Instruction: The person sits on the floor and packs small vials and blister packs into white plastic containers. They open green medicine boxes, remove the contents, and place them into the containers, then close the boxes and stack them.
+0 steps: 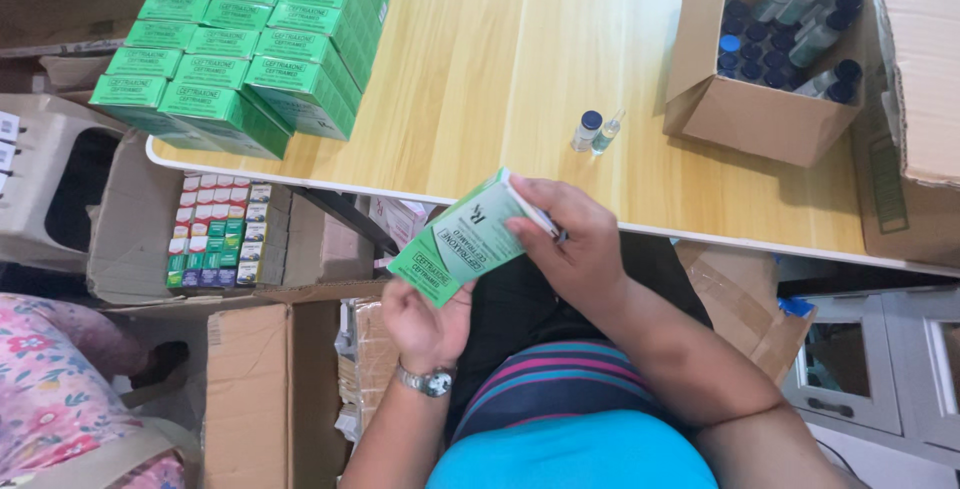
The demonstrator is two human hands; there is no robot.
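Note:
I hold a small green and white medicine carton (462, 241) just below the near edge of the wooden table (500, 79). My left hand (425, 321), with a wristwatch, grips the carton's lower end. Over its upper end, at the white flap, my right hand (572, 239) is closed. On the table just beyond stand a small glass vial with a dark blue cap (586, 131) and a clear ampoule (607, 133) side by side.
Stacked green cartons (250, 39) fill the table's far left. An open cardboard box (740, 109) of blue-capped vials sits at the right. Under the table, a box holds small coloured packs (215, 234). Another person's floral sleeve (50, 389) shows at lower left.

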